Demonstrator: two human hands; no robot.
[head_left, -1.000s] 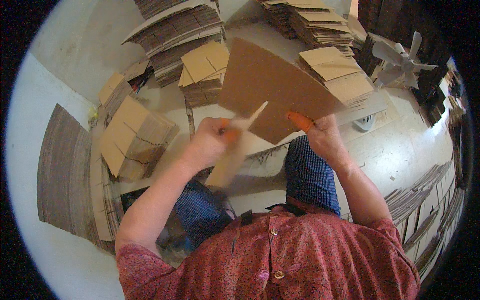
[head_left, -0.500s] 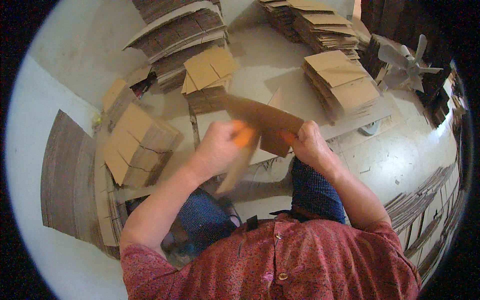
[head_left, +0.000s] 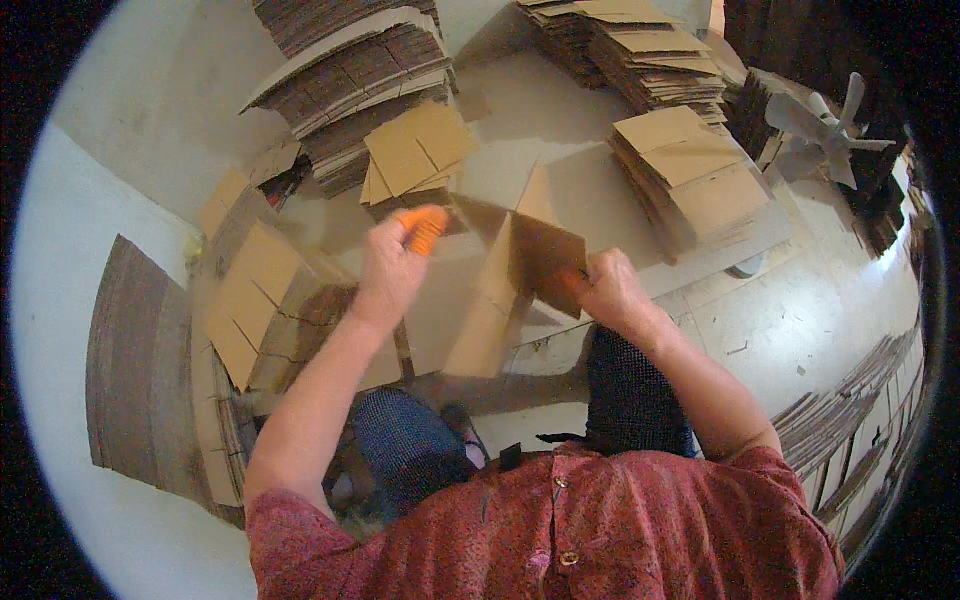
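Note:
My right hand (head_left: pixel 616 290) grips a piece of brown cardboard (head_left: pixel 548 255) by its right edge, with an orange covering on a finger. The piece crosses other cardboard strips, one of them a blurred pale strip (head_left: pixel 485 325) slanting toward my knees. To the left, my left hand (head_left: pixel 392 265) is raised beside the crossed strips. Its bent fingers wear orange finger covers (head_left: pixel 427 232) and lie close together. Whether anything is between them is hidden. Just beyond that hand sits a small stack of slotted cardboard pieces (head_left: pixel 418 150).
Slotted cardboard stacks stand at left (head_left: pixel 250 310), at right (head_left: pixel 690 170) and at far right (head_left: pixel 650 50). A tall curved stack (head_left: pixel 370 75) leans at the back left. A grey fan (head_left: pixel 825 130) stands at right. More sheets (head_left: pixel 135 360) lean on the left wall.
My left hand has moved left and away from the middle of the cardboard. My right hand stays on its piece, and the pale strip has swung slightly right.

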